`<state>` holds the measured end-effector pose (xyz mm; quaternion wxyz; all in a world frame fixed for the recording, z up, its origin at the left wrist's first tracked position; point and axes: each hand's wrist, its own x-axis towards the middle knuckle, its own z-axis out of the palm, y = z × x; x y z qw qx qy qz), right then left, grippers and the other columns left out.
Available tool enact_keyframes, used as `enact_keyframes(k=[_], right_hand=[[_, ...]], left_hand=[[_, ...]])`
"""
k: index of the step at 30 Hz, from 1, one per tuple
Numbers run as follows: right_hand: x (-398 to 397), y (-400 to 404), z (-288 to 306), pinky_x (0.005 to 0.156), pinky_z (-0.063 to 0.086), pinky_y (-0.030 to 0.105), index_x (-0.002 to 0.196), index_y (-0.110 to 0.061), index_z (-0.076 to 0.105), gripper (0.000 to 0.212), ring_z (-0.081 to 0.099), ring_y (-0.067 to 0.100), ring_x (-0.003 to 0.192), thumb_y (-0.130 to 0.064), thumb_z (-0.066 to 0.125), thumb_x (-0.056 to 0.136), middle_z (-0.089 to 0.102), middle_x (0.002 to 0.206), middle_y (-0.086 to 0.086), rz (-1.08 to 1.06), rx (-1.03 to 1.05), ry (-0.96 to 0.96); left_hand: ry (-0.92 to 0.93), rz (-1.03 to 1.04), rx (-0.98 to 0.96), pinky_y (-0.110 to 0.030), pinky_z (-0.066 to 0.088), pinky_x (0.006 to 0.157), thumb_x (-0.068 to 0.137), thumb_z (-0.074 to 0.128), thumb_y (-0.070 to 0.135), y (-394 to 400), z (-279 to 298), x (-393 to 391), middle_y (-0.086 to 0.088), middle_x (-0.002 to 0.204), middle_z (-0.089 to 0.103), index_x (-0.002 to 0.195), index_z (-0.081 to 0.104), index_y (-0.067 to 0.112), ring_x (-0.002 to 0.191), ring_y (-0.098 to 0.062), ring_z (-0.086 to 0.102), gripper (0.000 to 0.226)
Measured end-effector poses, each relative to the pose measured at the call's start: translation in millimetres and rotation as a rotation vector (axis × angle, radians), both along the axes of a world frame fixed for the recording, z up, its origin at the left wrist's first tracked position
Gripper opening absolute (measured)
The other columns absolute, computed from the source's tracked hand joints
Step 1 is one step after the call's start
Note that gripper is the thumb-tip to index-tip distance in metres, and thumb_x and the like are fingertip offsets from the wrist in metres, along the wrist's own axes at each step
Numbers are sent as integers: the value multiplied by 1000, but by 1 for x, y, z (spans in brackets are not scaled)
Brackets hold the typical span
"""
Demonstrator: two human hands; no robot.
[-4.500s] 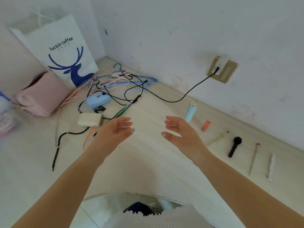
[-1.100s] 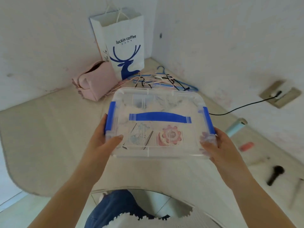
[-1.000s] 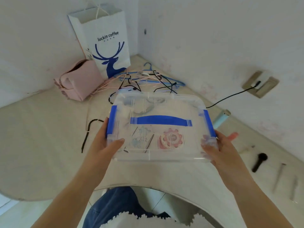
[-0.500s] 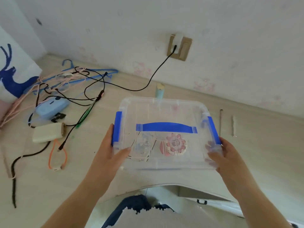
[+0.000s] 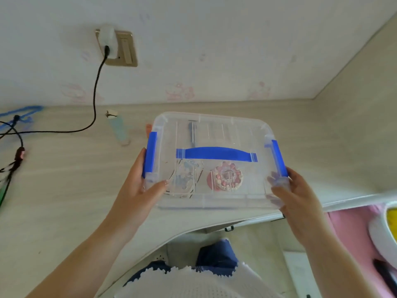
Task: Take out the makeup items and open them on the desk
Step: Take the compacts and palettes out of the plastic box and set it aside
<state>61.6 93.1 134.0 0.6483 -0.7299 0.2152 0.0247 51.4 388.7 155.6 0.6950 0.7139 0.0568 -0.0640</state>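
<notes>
Clear lidded box (image 5: 214, 134) between left hand (image 5: 137, 190) and right hand (image 5: 294, 194), both gripping its sides.

There is one view only, from a wide-angle camera worn on the person's head. It looks forward and steeply down over a clear storage box (image 5: 212, 160) with a blue handle, which sits near the middle of the frame, close to the lens. Below the box the person's own lap and white top fill the bottom edge. Beyond the box the camera faces a wall, where a socket (image 5: 117, 48) shows up and to the left. Straight lines bend toward the frame edges. The desk (image 5: 64, 190) spreads left of the box and runs out of frame.
</notes>
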Motion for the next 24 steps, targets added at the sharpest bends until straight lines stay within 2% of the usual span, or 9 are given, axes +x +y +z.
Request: enact_keyframes(k=[4, 7, 9, 10, 12, 15, 16, 20, 24], right_hand=[[7, -46, -2, 87, 47, 41, 128, -29, 51, 51, 64, 11, 88, 2, 55, 88, 70, 100, -9, -46, 41, -27], [23, -97, -5, 88, 46, 43, 127, -32, 53, 49, 64, 17, 88, -4, 59, 88, 70, 104, -1, -54, 67, -29], [38, -133, -3, 88, 47, 45, 127, -33, 53, 54, 63, 25, 93, -31, 74, 77, 69, 111, 6, -43, 83, -14], [45, -150, -2, 87, 48, 45, 126, -34, 53, 72, 64, 26, 94, -49, 81, 61, 69, 111, 5, -32, 89, -7], [64, -195, 0, 87, 49, 46, 126, -35, 53, 89, 65, 24, 92, -59, 83, 46, 70, 109, 4, -6, 74, 6], [94, -251, -3, 91, 48, 49, 126, -33, 53, 47, 63, 21, 87, -23, 69, 83, 70, 107, 4, 24, 33, -22], [103, -267, -4, 90, 48, 47, 125, -33, 54, 43, 64, 20, 88, -14, 63, 87, 70, 106, 3, 34, 23, -34], [133, -315, -7, 87, 48, 39, 118, -35, 56, 46, 65, 15, 91, -2, 60, 87, 71, 104, -4, 66, 36, -46], [150, -350, -20, 92, 46, 39, 129, -29, 52, 51, 64, 15, 98, -3, 62, 86, 69, 112, -2, 66, 68, -34]], left_hand=[[11, -14, 18, -31, 38, 100, 79, 59, 13, -46, -6, 20, 24, 127, 58, 140, 35, 41, 117, 3, 55, 71], [1, 7, 33, -24, 40, 94, 80, 62, 12, -97, -9, 38, 24, 123, 60, 137, 39, 40, 113, 5, 57, 68], [18, 27, 41, -23, 40, 94, 74, 65, 20, -133, -12, 49, 24, 125, 58, 138, 38, 41, 114, 5, 56, 72], [35, 37, 41, -24, 41, 95, 71, 67, 25, -150, -13, 54, 23, 127, 58, 138, 38, 41, 115, 3, 56, 75], [54, 44, 54, -23, 44, 93, 67, 71, 33, -193, -17, 67, 20, 125, 59, 138, 38, 40, 114, 0, 57, 80], [43, 71, 111, -9, 49, 78, 77, 74, 17, -246, -21, 82, 24, 113, 64, 137, 42, 31, 104, 5, 61, 70], [45, 90, 127, -5, 47, 73, 80, 71, 9, -261, -21, 85, 27, 108, 65, 136, 44, 30, 101, 8, 61, 66], [61, 123, 161, 0, 44, 70, 80, 68, 4, -310, -25, 98, 32, 104, 65, 130, 47, 33, 97, 13, 60, 61], [66, 109, 194, -1, 44, 69, 78, 72, 4, -339, -30, 112, 35, 99, 64, 122, 48, 36, 95, 14, 60, 60]])
